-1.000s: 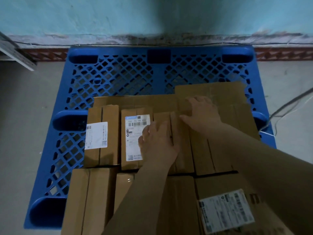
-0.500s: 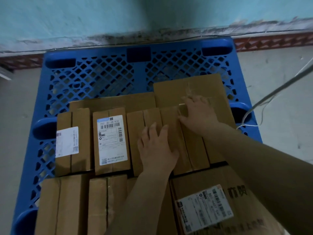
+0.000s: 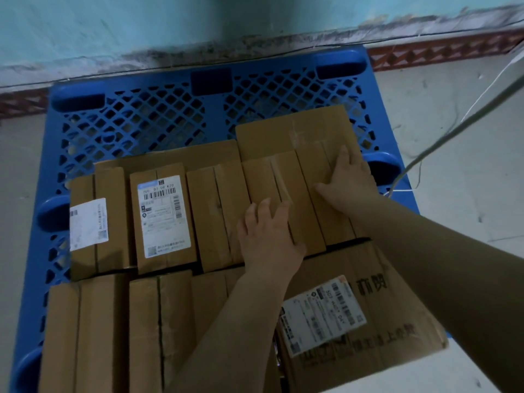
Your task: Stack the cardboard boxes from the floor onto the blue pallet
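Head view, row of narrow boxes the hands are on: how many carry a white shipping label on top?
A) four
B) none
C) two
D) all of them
C: only the leftmost box and the second box show white labels; the plain boxes to their right, under the left hand and right hand, show bare cardboard and tape.
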### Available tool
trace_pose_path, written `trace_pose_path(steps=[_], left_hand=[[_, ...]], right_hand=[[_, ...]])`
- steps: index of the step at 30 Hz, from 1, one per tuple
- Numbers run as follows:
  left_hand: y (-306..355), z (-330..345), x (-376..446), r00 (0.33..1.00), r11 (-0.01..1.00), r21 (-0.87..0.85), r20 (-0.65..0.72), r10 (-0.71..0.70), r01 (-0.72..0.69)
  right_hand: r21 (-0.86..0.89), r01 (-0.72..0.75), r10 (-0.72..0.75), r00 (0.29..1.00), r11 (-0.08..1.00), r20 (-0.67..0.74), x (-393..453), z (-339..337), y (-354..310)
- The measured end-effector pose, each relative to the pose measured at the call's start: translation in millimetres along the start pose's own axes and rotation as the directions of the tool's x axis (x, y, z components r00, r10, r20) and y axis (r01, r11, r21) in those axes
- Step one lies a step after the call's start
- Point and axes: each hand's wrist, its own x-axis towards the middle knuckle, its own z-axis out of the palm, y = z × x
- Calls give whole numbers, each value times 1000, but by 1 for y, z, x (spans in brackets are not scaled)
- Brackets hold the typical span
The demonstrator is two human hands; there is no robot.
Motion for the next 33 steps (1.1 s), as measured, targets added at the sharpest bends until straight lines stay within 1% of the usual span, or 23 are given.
trace_pose_path(steps=[2,4,5,7,8,9,11,12,14,16,18,19,23,24,25,26,27,29,31,33], left_hand=[[-3,2,-8,999,1000,-2,-35,2,-2],[-9,2,-20,997,1000,-9,-75,2,-3],[-13,1,-28,996,1000,-14,-87,-2,0],[-21,0,-48,995,1000,-20,-100,-13,11],[-26,0,-59,994,1000,-23,-106,-24,22],[-31,1,-73,993,999,-29,-109,-40,38],[-42,7,-101,992,997,-41,-107,-71,67],[-48,11,-113,992,996,-43,-97,-84,80],[-59,18,-135,991,993,-53,-69,-112,109],[-67,23,-150,989,988,-70,-52,-139,135],[-71,27,-161,988,985,-85,-42,-151,147],[-72,28,-165,987,983,-99,-35,-155,151],[-71,25,-175,989,976,-174,-49,-142,132],[-70,21,-176,988,974,-185,-62,-143,129],[-67,17,-177,985,965,-224,-75,-155,135],[-63,10,-180,980,948,-283,-87,-178,147],[-57,1,-183,974,923,-350,-91,-206,162],[-43,-22,-187,963,862,-479,-108,-247,167],[-26,-50,-196,955,813,-562,-124,-268,155],[-8,-80,-214,951,784,-602,-129,-280,149]], right_hand=[[-65,154,-159,984,986,-82,-17,-1,-3],[-103,330,-341,931,938,-128,-44,2,-2],[-94,404,-413,903,910,-121,-62,5,0],[-55,513,-515,856,857,-43,-103,19,8],[-66,553,-552,833,830,37,-124,29,15],[-113,594,-578,803,797,144,-144,40,22],[-248,675,-588,732,695,345,-178,63,41],[-299,705,-575,702,643,419,-192,73,48],[-364,733,-541,674,575,503,-208,91,58],[-436,720,-531,693,539,488,-213,100,59],[-473,679,-522,734,561,435,-208,102,54],[-478,670,-508,742,567,438,-204,101,52],[-498,719,-520,694,484,497,-195,94,44],[-478,732,-543,681,486,491,-195,90,42],[-442,733,-553,680,516,482,-196,84,38],[-380,730,-573,683,569,454,-198,75,34],[-309,712,-589,699,631,407,-201,64,29],[-113,651,-606,747,751,274,-207,35,14],[78,578,-581,790,812,194,-218,-3,0],[271,500,-548,823,823,148,-238,-49,-2]])
